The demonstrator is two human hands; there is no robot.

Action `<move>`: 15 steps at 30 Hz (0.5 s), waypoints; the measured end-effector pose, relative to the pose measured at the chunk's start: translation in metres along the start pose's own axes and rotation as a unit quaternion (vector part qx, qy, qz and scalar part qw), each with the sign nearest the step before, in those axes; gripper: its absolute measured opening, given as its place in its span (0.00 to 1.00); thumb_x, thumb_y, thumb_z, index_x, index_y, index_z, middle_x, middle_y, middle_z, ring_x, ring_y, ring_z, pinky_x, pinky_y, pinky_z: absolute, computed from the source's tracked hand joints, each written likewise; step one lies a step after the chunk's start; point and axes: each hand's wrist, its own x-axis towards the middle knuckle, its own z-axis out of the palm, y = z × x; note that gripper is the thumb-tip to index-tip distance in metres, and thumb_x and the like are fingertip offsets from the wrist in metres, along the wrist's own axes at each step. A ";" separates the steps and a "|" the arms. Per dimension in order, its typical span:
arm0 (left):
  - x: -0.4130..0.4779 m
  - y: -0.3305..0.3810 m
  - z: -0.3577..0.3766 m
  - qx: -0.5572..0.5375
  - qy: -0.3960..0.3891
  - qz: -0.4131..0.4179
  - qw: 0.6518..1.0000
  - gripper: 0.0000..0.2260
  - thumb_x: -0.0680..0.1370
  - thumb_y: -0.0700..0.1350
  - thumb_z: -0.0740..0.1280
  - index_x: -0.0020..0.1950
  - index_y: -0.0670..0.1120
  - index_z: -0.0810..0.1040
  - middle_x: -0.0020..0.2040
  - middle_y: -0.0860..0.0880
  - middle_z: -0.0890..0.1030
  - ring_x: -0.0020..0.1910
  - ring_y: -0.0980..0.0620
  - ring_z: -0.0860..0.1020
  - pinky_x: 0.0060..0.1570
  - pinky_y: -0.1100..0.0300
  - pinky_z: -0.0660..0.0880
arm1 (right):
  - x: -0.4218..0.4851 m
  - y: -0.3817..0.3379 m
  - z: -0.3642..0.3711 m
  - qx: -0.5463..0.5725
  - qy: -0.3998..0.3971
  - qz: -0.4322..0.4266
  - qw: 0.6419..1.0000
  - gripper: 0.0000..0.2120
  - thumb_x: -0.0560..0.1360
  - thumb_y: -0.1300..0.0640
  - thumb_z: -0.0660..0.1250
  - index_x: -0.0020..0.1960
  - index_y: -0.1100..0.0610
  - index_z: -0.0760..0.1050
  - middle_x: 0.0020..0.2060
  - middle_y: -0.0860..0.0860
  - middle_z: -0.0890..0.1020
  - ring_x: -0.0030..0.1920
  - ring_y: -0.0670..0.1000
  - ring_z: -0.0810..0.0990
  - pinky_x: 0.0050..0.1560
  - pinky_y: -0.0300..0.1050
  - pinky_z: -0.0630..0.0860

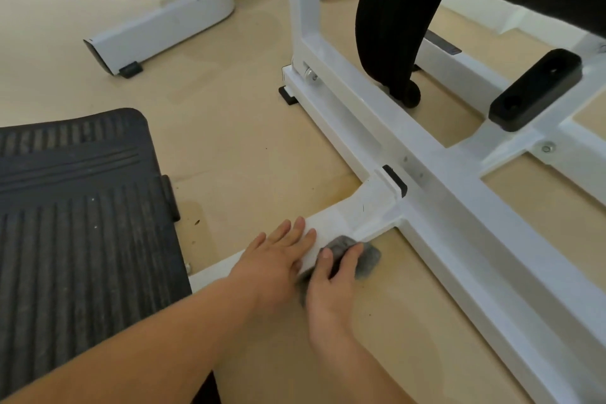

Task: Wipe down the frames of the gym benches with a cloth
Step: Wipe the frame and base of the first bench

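- Cloth (367,256): grey and bunched, it sits under my right hand (329,289), pressed against the near side of the short white bar (354,213). It is down low where the bar meets the floor (246,141), just beside the joint with the long frame (459,207).
- My right fingers are curled over the cloth and grasp it.
- My left hand (273,259) lies flat on top of the same bar, fingers straight and released, holding nothing, only bracing me.
- To do this stroke well, I judge I should spread the cloth so more of it meets the side face.
- I would then draw it along the bar in one long pass and push it right into the corner of the joint, where grime likely collects.
- The floor by that corner looks yellowed, so I would keep the cloth on the metal and not drag it over the stain.
- The top face under my left palm needs its own pass, so that hand has to shift.
- Counted:
- one cloth and two hands;
- two white frames, the one I am on and a second frame (157,26) well apart at the top left;
- one black ribbed plate (82,223) to my left;
- one black block pad (534,90);
- one hanging black strap (393,26);
- two rubber feet plainly seen, a far foot (130,70) and a near foot (288,96).
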 end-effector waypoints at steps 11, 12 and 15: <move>-0.006 0.001 -0.020 0.017 -0.059 0.024 0.998 0.28 0.87 0.49 0.51 0.84 0.56 0.41 0.82 0.55 0.35 0.82 0.53 0.38 0.81 0.50 0.44 | 0.008 -0.003 -0.010 -0.040 0.038 0.021 0.998 0.28 0.85 0.44 0.54 0.83 0.46 0.53 0.69 0.52 0.76 0.65 0.57 0.77 0.66 0.52 0.72; -0.011 0.003 -0.026 0.025 -0.071 0.027 0.997 0.27 0.88 0.50 0.51 0.84 0.55 0.42 0.83 0.54 0.37 0.82 0.52 0.39 0.81 0.50 0.45 | -0.007 0.003 0.000 -0.045 0.015 0.025 0.999 0.29 0.85 0.44 0.55 0.83 0.47 0.52 0.68 0.54 0.77 0.63 0.57 0.78 0.64 0.52 0.73; -0.041 0.007 -0.032 0.110 -0.063 0.021 0.992 0.26 0.88 0.52 0.48 0.84 0.55 0.41 0.83 0.51 0.38 0.83 0.48 0.42 0.81 0.49 0.48 | -0.051 0.019 0.024 -0.053 -0.083 0.042 0.994 0.32 0.84 0.44 0.57 0.83 0.45 0.47 0.66 0.52 0.79 0.61 0.54 0.80 0.61 0.55 0.77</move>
